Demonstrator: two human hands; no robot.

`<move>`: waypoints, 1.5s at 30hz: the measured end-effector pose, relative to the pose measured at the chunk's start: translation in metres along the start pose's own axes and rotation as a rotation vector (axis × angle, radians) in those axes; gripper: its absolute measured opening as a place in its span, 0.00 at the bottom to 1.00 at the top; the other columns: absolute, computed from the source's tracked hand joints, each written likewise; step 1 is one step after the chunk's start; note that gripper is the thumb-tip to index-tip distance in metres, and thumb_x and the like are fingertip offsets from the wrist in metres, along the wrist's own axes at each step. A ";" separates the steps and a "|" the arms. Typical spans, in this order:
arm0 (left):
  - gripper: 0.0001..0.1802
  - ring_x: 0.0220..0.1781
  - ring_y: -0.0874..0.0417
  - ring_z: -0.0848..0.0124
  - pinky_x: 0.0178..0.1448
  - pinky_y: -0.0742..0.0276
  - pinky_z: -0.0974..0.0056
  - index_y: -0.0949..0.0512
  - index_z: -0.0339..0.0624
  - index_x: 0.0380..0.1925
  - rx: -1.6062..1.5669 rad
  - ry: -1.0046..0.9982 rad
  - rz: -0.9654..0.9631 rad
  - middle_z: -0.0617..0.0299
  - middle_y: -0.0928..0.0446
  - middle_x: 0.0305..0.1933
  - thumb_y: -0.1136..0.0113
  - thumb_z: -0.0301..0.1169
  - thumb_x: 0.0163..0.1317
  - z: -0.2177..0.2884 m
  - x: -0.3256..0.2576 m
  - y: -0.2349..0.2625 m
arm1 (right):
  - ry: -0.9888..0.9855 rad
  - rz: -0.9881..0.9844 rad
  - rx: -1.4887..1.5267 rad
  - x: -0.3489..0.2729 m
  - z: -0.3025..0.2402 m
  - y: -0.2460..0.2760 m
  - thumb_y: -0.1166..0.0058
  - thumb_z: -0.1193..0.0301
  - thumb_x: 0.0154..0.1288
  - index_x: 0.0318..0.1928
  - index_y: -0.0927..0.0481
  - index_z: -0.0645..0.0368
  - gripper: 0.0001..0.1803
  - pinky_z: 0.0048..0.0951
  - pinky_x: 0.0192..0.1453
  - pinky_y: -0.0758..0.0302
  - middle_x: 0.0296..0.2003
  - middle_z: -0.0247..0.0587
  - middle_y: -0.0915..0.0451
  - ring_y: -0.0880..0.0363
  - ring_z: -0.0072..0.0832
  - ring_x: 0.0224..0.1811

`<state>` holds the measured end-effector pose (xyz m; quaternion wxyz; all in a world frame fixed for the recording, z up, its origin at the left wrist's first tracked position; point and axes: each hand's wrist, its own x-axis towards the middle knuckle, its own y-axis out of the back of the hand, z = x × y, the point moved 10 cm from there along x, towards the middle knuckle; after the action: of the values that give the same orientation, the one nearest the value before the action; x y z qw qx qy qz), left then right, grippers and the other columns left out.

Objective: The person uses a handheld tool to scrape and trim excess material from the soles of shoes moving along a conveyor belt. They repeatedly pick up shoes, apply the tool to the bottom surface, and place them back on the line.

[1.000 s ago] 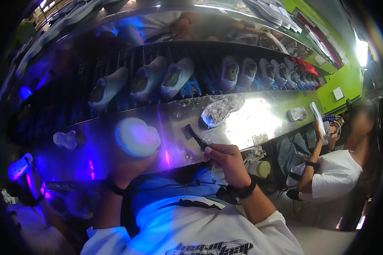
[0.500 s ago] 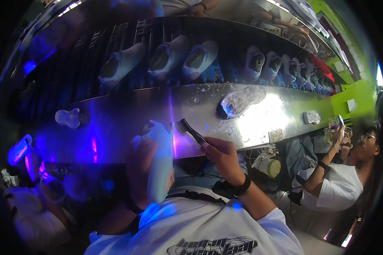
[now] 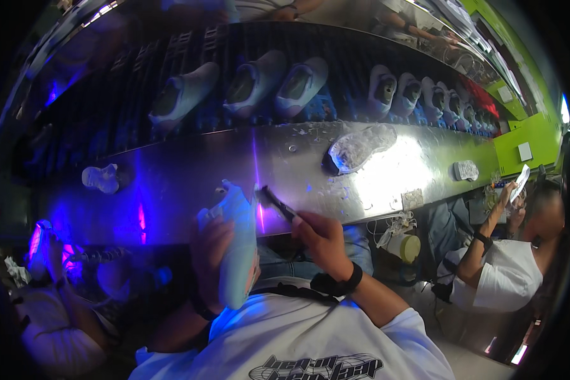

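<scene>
In front of my body, my left hand [image 3: 213, 248] is wrapped round a pale shoe [image 3: 237, 266], which is held upright on its end with its side toward my right hand. My right hand [image 3: 326, 244] grips the dark handle of a small brush [image 3: 278, 204]. The brush points up and left, and its bristles are beside the upper end of the shoe. Whether the bristles touch the shoe, I cannot tell.
A metal bench [image 3: 196, 171] lies ahead, with a sole-shaped pale piece [image 3: 364, 149], a small white piece [image 3: 101, 177] and a white block [image 3: 466, 170] on it. Behind runs a dark roller rack with several pale shoes [image 3: 250, 85]. Co-workers sit left and right [image 3: 503, 272].
My right hand has moved left with the brush, bringing its bristles closer to the shoe. The left hand keeps its hold. At the right, the co-worker's raised hand shows a white piece.
</scene>
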<state>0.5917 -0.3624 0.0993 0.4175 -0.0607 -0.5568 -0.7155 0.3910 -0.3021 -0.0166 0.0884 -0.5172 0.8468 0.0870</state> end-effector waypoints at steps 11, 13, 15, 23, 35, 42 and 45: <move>0.36 0.68 0.22 0.46 0.81 0.39 0.32 0.29 0.39 0.62 -0.036 0.023 0.044 0.47 0.24 0.61 0.23 0.31 0.55 -0.011 -0.015 -0.001 | 0.019 -0.140 -0.062 -0.002 -0.004 -0.010 0.42 0.65 0.79 0.43 0.14 0.68 0.16 0.27 0.31 0.33 0.23 0.30 0.24 0.32 0.16 0.27; 0.36 0.68 0.22 0.46 0.80 0.38 0.33 0.30 0.40 0.63 -0.039 0.022 0.053 0.47 0.24 0.62 0.23 0.29 0.56 -0.011 -0.014 -0.002 | 0.018 -0.169 -0.014 -0.010 -0.006 -0.012 0.42 0.65 0.79 0.43 0.14 0.68 0.15 0.28 0.30 0.34 0.22 0.31 0.25 0.33 0.16 0.26; 0.37 0.68 0.22 0.47 0.80 0.38 0.33 0.31 0.41 0.63 -0.021 0.006 0.069 0.47 0.24 0.62 0.23 0.27 0.56 -0.008 -0.014 -0.002 | -0.008 -0.192 0.033 -0.020 -0.015 -0.015 0.42 0.66 0.79 0.42 0.13 0.67 0.14 0.27 0.30 0.35 0.22 0.30 0.25 0.34 0.15 0.26; 0.38 0.68 0.23 0.46 0.79 0.36 0.34 0.32 0.42 0.64 0.013 0.003 0.043 0.47 0.24 0.63 0.23 0.26 0.54 -0.001 -0.012 -0.003 | 0.182 -0.059 -0.080 -0.004 -0.026 -0.003 0.39 0.68 0.76 0.44 0.13 0.68 0.13 0.32 0.29 0.31 0.24 0.42 0.19 0.27 0.26 0.23; 0.30 0.67 0.21 0.43 0.77 0.34 0.35 0.24 0.41 0.60 0.027 0.025 0.010 0.48 0.21 0.61 0.24 0.27 0.57 0.002 -0.006 -0.005 | -0.014 -0.280 0.155 -0.038 -0.014 -0.010 0.40 0.68 0.78 0.47 0.13 0.68 0.13 0.27 0.31 0.31 0.25 0.35 0.20 0.29 0.18 0.28; 0.35 0.71 0.25 0.42 0.80 0.39 0.34 0.28 0.38 0.65 0.052 0.045 -0.005 0.46 0.24 0.65 0.26 0.31 0.58 0.011 0.001 -0.006 | 0.186 -0.189 0.003 -0.058 -0.048 0.010 0.37 0.71 0.75 0.51 0.14 0.70 0.13 0.31 0.33 0.29 0.28 0.45 0.20 0.26 0.26 0.27; 0.35 0.74 0.27 0.41 0.81 0.42 0.34 0.28 0.37 0.66 0.048 0.076 -0.067 0.44 0.26 0.67 0.27 0.35 0.60 0.013 0.009 -0.009 | 0.240 -0.182 0.022 -0.062 -0.054 0.014 0.37 0.72 0.74 0.50 0.14 0.70 0.12 0.33 0.32 0.30 0.27 0.47 0.21 0.25 0.31 0.26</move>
<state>0.5743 -0.3559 0.1024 0.4155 -0.0049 -0.5592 -0.7173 0.4034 -0.2558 0.0516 -0.0001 -0.5975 0.8018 0.0069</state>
